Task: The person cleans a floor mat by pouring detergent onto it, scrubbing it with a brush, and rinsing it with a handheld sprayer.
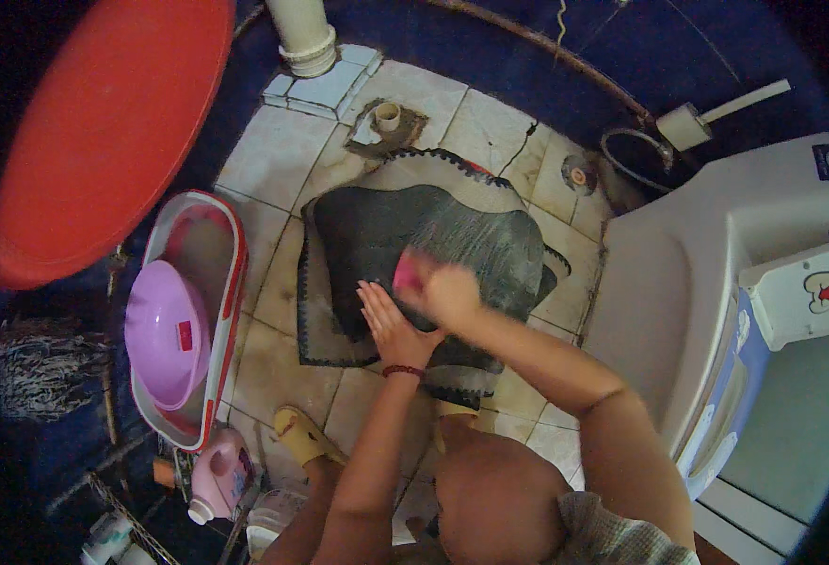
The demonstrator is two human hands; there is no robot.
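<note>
A dark rubber-backed floor mat (372,226) lies partly folded on the tiles before me, its greyish side with a black stitched border (315,332) showing around the edges. My left hand (400,335) presses flat on the dark surface, fingers spread, a red bracelet at the wrist. Just to its right and above, my right hand (453,293) is curled around a pink scrubbing brush (407,275), which is against the mat. Both hand and brush are blurred. Pale wet streaks or suds cover the mat's upper right part.
A red-rimmed tub (234,268) holding a purple basin (163,332) stands left, below a large red basin (125,134). A pink detergent bottle (220,473) sits lower left. Behind the mat are a pipe stub (387,116) and a floor drain (579,175); a pale bathtub (640,282) borders the right.
</note>
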